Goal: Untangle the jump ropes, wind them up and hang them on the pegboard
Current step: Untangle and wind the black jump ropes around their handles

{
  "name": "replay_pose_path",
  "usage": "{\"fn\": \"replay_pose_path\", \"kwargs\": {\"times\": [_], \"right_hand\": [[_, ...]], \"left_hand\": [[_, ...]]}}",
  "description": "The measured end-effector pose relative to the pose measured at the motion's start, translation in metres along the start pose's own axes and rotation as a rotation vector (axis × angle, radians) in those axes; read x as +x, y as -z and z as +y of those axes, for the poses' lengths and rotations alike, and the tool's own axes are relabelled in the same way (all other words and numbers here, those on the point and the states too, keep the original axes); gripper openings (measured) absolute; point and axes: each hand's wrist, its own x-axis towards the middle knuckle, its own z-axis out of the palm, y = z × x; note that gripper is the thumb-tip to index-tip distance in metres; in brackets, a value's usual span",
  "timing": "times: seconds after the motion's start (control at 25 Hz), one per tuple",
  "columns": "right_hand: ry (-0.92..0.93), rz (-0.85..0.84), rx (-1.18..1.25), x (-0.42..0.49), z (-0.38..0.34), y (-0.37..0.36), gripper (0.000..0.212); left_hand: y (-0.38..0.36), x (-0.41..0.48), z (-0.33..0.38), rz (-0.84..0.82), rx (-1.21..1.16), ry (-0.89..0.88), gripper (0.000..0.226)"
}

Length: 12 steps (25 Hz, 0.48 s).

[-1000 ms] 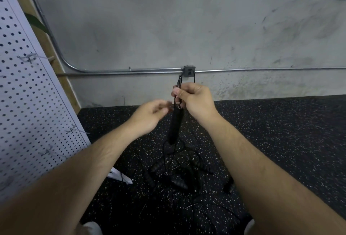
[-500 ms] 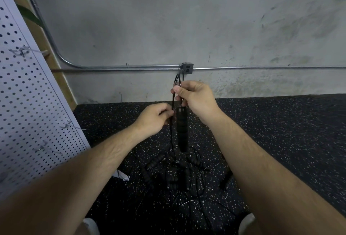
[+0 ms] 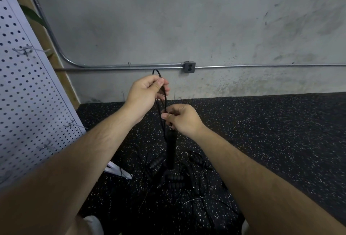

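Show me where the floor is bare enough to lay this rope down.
Bare: the speckled floor right of the right hand, running back to the wall. A narrower strip lies between the pegboard and the rope pile. Crowded: the pile itself, below the hanging handle, handles and cords tangled.

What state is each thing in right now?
left hand, pinches the top of the held rope, raised.
right hand, pinches the rope strands just above the handle.
held rope, doubled into a loop between both hands.
handle, hangs straight down below the right hand.
rope pile, tangled on the floor.
pegboard, hooks in view bare.
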Motion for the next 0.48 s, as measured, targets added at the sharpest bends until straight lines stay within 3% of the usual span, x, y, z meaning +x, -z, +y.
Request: {"fn": "replay_pose_path", "kwargs": {"times": [0.16,0.36,0.48], "right_hand": [[0.039,0.11,0.04,0.002,-0.021,0.001,0.015],[0.127,0.141,0.199,0.011,-0.056,0.016,0.017],[0.158,0.133,0.218,0.007,-0.062,0.018,0.015]], "left_hand": [[0.019,-0.004,-0.005,0.007,0.059,0.022,0.018],[0.03,-0.035,-0.046,-0.433,0.506,0.142,0.031],[0.02,-0.035,-0.053,-0.399,0.526,0.088,0.025]]}}
